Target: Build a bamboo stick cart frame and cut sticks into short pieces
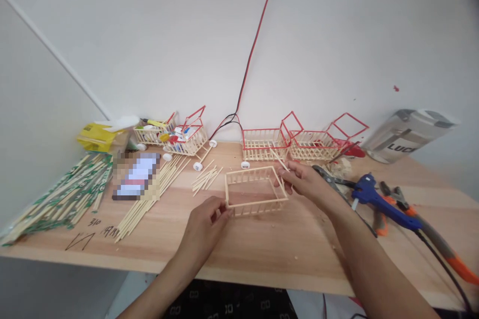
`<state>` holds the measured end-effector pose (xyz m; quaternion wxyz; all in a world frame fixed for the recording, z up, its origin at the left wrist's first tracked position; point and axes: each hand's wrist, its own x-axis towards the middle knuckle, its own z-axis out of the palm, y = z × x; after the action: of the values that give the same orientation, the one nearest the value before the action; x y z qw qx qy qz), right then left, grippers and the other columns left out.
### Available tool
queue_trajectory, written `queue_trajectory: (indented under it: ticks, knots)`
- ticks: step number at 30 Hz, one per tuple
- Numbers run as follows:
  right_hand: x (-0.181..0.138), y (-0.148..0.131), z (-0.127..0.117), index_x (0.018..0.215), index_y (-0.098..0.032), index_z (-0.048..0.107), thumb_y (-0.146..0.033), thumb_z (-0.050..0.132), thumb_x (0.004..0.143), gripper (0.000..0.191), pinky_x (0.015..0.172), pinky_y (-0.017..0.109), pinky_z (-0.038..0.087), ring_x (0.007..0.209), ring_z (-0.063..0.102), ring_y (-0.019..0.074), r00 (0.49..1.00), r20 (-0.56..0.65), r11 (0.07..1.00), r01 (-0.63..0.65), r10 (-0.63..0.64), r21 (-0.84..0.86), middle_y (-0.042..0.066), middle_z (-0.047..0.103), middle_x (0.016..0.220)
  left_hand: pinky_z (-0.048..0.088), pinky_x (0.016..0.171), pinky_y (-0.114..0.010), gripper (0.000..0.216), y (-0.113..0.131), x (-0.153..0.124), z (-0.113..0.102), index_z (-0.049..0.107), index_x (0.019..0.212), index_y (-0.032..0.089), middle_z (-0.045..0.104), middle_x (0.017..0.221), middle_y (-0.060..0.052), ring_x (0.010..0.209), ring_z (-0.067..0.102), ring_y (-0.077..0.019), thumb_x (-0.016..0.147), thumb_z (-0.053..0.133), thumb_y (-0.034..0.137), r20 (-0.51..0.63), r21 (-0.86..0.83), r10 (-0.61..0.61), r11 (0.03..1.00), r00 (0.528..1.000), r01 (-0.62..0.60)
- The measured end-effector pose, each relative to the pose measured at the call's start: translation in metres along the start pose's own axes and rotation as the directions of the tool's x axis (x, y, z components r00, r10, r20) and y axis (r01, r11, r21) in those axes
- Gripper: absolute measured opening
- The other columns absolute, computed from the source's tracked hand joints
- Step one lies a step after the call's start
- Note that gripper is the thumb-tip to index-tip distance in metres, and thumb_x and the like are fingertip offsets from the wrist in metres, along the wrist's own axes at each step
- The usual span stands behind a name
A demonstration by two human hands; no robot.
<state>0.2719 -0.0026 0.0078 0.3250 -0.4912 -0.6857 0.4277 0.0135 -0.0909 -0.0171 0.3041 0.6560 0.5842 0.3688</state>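
A small rectangular basket frame made of pale wooden sticks rests on the wooden table. My left hand pinches its near left corner. At the frame's right end, my right hand is closed around a short wooden stick, which points up and to the left. Whether the right fingertips also touch the frame, I cannot tell. Short cut sticks lie loose just left of the frame.
Several finished mini shopping carts line the wall. Left are long sticks, wrapped chopsticks and a blurred phone. Right are a blue glue gun, orange-handled pliers and a tilted grey container.
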Motion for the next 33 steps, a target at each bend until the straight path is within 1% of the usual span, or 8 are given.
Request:
queue_trajectory:
  ticks: [3,6,10,13,19,25,29,33]
  knots:
    - [-0.007,-0.017,-0.001,0.081,-0.018,0.056,-0.051,0.051,0.086,0.034,0.043,0.022,0.022,0.044,0.041,0.0078,1.000,-0.018,0.997,-0.011,0.012,0.082,-0.002,0.059,0.056,0.035,0.061,-0.025,0.026,-0.002,0.005,-0.008,0.054,0.065,0.020,0.052,0.063,0.001,0.065,0.049,-0.0160,0.086,0.050,0.034,-0.031,-0.065,0.003,0.998,1.000,-0.005]
    - [-0.015,-0.041,-0.001,0.081,-0.018,0.057,-0.049,0.050,0.088,0.033,0.042,0.022,0.021,0.042,0.041,0.0073,1.000,0.002,0.996,0.012,-0.012,0.087,-0.002,0.056,0.051,0.035,0.057,-0.023,0.031,-0.005,0.015,-0.016,0.053,0.064,0.018,0.051,0.061,0.001,0.062,0.048,-0.0144,0.086,0.051,0.039,0.017,-0.181,-0.060,0.981,0.998,0.062]
    - [-0.020,-0.074,0.003,0.085,-0.018,0.058,-0.045,0.050,0.089,0.028,0.043,0.022,0.025,0.046,0.050,0.0080,0.994,0.060,0.996,0.087,-0.088,0.024,0.001,0.063,0.063,0.017,0.042,-0.019,0.036,-0.013,0.031,-0.023,0.046,0.067,0.018,0.038,0.053,0.006,0.042,0.027,-0.0062,0.083,0.054,0.049,0.195,-0.456,-0.180,0.854,0.964,0.251]
    - [-0.019,-0.095,0.010,0.085,-0.019,0.060,-0.042,0.049,0.090,0.026,0.043,0.023,0.029,0.043,0.051,0.0092,0.987,0.081,0.986,0.147,-0.141,-0.080,0.000,0.063,0.059,0.011,0.040,-0.019,0.039,-0.017,0.042,-0.027,0.044,0.068,0.018,0.036,0.051,0.008,0.039,0.021,-0.0038,0.078,0.059,0.052,0.341,-0.531,-0.169,0.777,0.925,0.338]
    - [-0.011,-0.121,0.029,0.080,-0.021,0.063,-0.034,0.048,0.090,0.022,0.046,0.024,0.034,0.043,0.051,0.0093,0.977,0.081,0.941,0.212,-0.197,-0.262,-0.001,0.067,0.060,0.013,0.036,-0.019,0.049,-0.024,0.056,-0.029,0.047,0.064,0.017,0.043,0.047,0.006,0.033,0.022,-0.0031,0.073,0.052,0.065,0.548,-0.286,-0.181,0.877,0.816,0.386]
    - [0.010,-0.120,0.039,0.082,-0.018,0.062,-0.036,0.046,0.092,0.026,0.055,0.023,0.039,0.051,0.057,0.0095,0.966,0.155,0.927,0.244,-0.207,-0.284,0.000,0.068,0.066,0.016,0.033,-0.021,0.043,-0.034,0.069,-0.028,0.052,0.051,0.016,0.041,0.037,0.004,0.029,0.025,-0.0055,0.071,0.049,0.054,0.620,-0.092,-0.258,0.914,0.741,0.395]
    - [0.018,-0.119,0.028,0.081,-0.019,0.059,-0.036,0.054,0.088,0.020,0.056,0.023,0.038,0.054,0.053,0.0101,0.964,-0.012,0.949,0.258,-0.265,-0.181,-0.003,0.058,0.056,0.019,0.035,-0.021,0.034,-0.034,0.074,-0.032,0.051,0.048,0.016,0.043,0.038,0.003,0.031,0.029,-0.0069,0.070,0.046,0.041,0.600,0.000,-0.274,0.939,0.751,0.343]
    - [0.018,-0.107,0.012,0.085,-0.020,0.055,-0.045,0.057,0.085,0.025,0.045,0.021,0.025,0.044,0.039,0.0071,0.980,-0.122,0.986,0.161,-0.155,0.040,-0.007,0.046,0.049,0.021,0.041,-0.022,0.027,-0.031,0.075,-0.037,0.055,0.051,0.015,0.043,0.040,0.003,0.038,0.033,-0.0086,0.068,0.045,0.033,0.554,0.077,-0.239,0.968,0.797,0.238]
